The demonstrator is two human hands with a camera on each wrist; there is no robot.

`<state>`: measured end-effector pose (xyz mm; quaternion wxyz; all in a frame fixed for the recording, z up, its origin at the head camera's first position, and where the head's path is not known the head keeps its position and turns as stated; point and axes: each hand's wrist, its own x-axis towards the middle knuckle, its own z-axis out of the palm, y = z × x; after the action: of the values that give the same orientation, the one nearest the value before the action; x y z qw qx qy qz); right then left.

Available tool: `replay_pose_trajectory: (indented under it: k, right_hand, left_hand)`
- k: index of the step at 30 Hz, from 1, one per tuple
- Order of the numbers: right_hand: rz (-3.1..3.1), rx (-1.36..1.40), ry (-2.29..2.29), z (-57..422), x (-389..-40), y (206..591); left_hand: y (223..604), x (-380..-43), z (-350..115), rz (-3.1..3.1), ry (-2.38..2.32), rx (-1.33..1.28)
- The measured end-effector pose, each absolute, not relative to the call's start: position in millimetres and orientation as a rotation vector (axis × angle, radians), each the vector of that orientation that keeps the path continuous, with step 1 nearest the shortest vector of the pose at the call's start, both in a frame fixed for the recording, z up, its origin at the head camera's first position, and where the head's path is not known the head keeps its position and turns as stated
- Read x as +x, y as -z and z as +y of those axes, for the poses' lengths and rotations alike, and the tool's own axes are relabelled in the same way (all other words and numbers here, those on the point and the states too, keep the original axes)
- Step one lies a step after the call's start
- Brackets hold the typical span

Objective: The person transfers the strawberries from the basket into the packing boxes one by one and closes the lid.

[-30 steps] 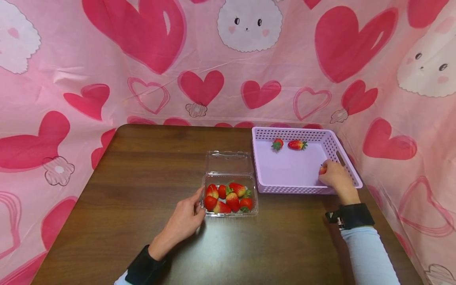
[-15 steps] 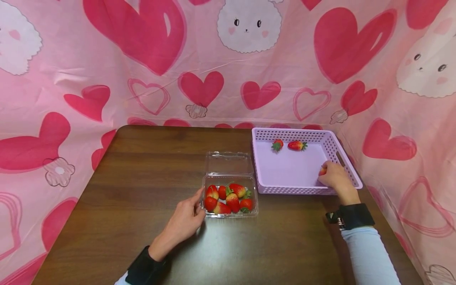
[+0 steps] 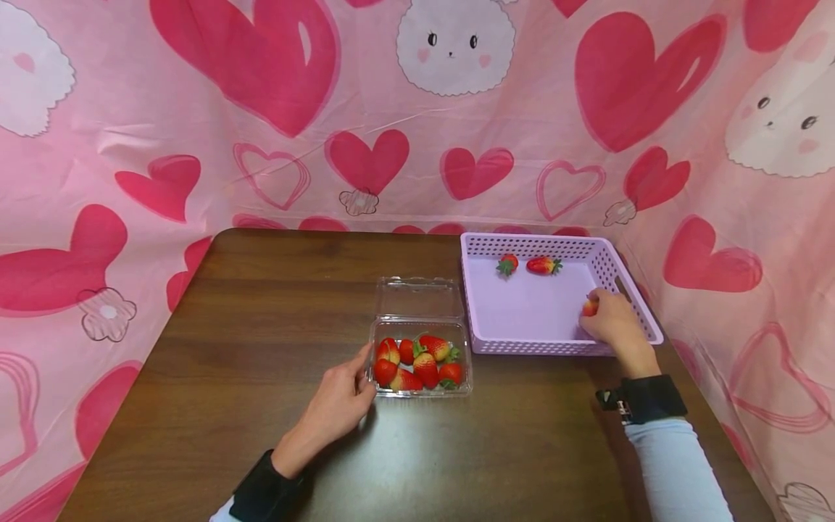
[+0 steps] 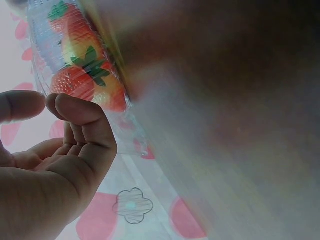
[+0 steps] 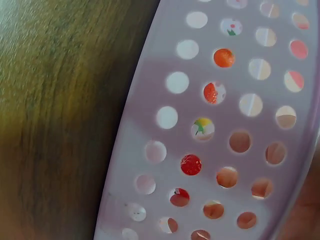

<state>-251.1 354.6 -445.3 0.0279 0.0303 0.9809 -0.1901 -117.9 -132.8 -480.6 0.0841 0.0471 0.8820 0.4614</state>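
A strawberry (image 3: pixel 589 309) is sitting low inside a purple plastic basket (image 3: pixel 528 310), near its right side. Only a small orange-red bit of it is showing, because the right hand (image 3: pixel 613 320) is covering the rest. That hand's fingers are curling round the berry and pinching it. In the right wrist view, bits of red, yellow and green are peeking through the basket's round holes.

Two more strawberries are lying by the back wall: a roundish red one (image 3: pixel 509 262) with green leaves facing front, and a longer red and yellow one (image 3: pixel 541 266) with its leaves pointing right.

Just left of the basket, a clear plastic box (image 3: pixel 466 335) is holding a bunch of strawberries (image 3: pixel 427 370). They are looking shiny and red, some with pale yellow parts and green leaves. The box's clear lid (image 3: pixel 420 299) is lying back behind it.

The left hand (image 3: pixel 335 400) is touching the box's left side, its pointing finger stretching out straight and not wrapping round anything.

Everything is resting on a brown wooden counter (image 3: pixel 261 312), and a pink heart cloth (image 3: pixel 417 116) is hanging behind.
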Motion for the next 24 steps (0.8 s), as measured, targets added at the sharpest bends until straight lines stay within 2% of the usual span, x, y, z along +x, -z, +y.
replay_pose_trajectory:
  k: [24]
  right_hand:
    - [3.096,0.012,0.634,328,-240,431]
  left_hand:
    - [482,-118,-132,2.685,-1.363,0.153]
